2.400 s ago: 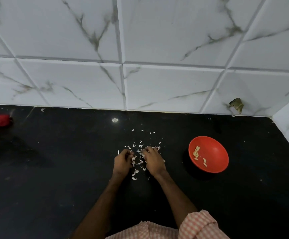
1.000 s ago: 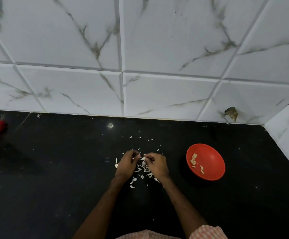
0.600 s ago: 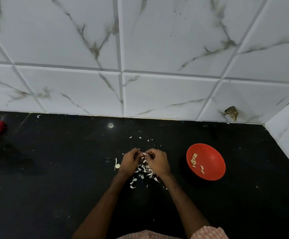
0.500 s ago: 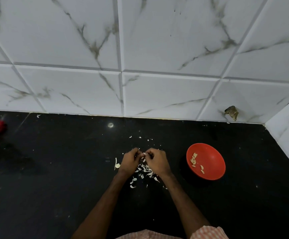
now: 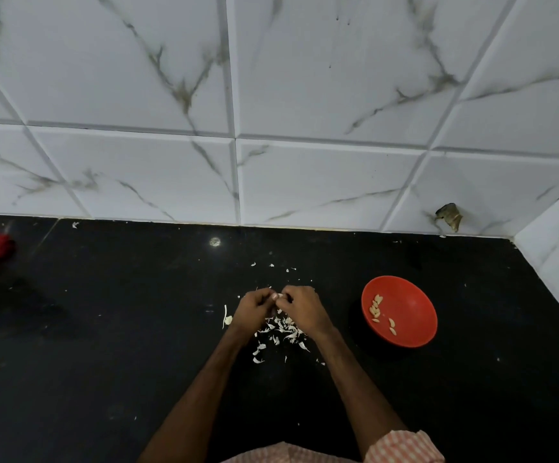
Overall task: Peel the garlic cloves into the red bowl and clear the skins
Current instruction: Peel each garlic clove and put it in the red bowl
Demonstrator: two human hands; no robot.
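Left grip (image 5: 254, 308), right grip (image 5: 305, 310) meet fingertip to fingertip, fingers curled, both pinching garlic clove (image 5: 280, 296).

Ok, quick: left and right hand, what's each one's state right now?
Left hand: pinching a garlic clove.
Right hand: pinching the same clove.

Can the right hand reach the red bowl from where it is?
Probably yes. The red bowl sits just to the right of the right hand, with only bare black counter between them. It and the left hand are pinching a garlic clove, though.
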